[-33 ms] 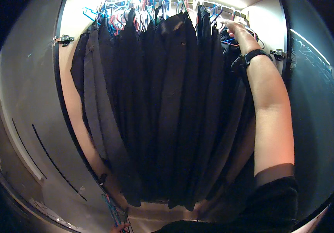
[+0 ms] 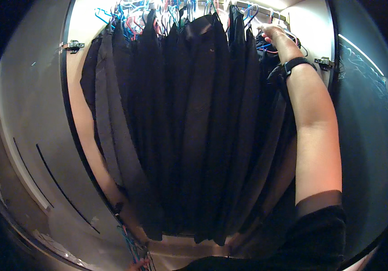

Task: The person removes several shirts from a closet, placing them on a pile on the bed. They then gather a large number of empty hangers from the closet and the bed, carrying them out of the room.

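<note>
A wardrobe holds a dense row of dark trousers (image 2: 198,113) on coloured clothes hangers (image 2: 171,16). My right arm stretches up to the right end of the row. There my right hand (image 2: 273,33) has its fingers curled by the hooks, closed on what looks like a hanger; the exact grip is partly hidden. Just below it are dark garments on a blue and an orange hanger (image 2: 266,48). At the lower edge, my left hand (image 2: 140,264) is closed round a bunch of loose blue and reddish hangers (image 2: 130,243), only its fingers showing.
The metal hanging rail (image 2: 273,15) crosses the top. Glossy wardrobe doors stand open at the left (image 2: 31,108) and right (image 2: 365,126), on metal hinges (image 2: 73,46). Under the trousers lies the pale wardrobe floor (image 2: 182,248). A dark band (image 2: 299,65) circles my right wrist.
</note>
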A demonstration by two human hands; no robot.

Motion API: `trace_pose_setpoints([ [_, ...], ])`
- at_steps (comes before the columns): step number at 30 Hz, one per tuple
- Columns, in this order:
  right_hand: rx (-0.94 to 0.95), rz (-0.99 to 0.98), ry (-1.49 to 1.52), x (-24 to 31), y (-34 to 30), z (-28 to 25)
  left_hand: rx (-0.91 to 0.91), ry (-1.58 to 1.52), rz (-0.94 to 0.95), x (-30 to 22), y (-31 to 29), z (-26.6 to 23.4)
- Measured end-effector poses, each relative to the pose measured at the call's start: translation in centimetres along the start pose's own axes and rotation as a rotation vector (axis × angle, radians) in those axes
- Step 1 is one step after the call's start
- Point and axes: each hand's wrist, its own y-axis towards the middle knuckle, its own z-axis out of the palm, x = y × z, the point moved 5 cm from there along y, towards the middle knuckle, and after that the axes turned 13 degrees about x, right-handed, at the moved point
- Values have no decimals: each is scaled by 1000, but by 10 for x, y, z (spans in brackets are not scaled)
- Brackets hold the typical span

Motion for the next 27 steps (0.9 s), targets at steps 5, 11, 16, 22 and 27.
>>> trace_pose_setpoints([
  [5,-7,8,-361,-14,29,2,38,-86,0,-5,15,27],
  [11,362,-64,366,-24,13,24,53,-62,25,3,37,25],
  [16,501,-44,983,-36,6,33,61,-71,61,5,45,22],
  [22,-506,-401,-542,-71,46,-26,121,-70,125,2,53,10],
  [27,-805,-575,-395,-44,9,-47,-12,-107,132,-2,53,-3],
])
